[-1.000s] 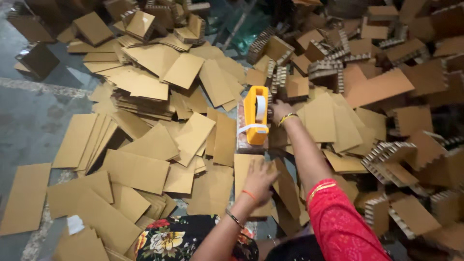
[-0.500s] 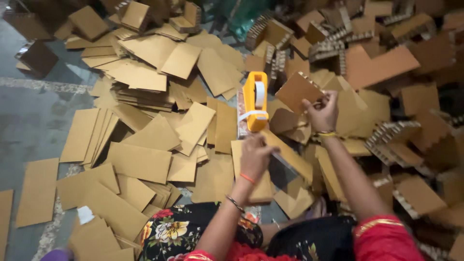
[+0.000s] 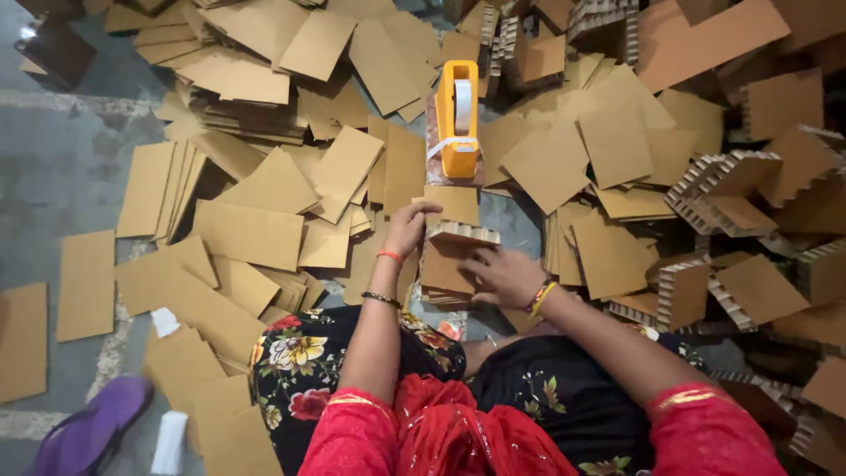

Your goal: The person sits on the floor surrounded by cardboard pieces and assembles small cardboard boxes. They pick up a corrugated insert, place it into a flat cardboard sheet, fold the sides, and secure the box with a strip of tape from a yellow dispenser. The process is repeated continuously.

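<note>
Stack of corrugated cardboard pieces sits centre frame on the floor, matte brown with the fluted edge showing along its top. Left hand at 10 o'clock of the stack, fingers curled onto its top corner. Right hand at 4 o'clock, laid flat and open on the stack face. Yellow plastic tape dispenser stands at 12 o'clock, near. Loose flat cardboard sheets crowd 9 o'clock; bare grey concrete lies further left.
</note>
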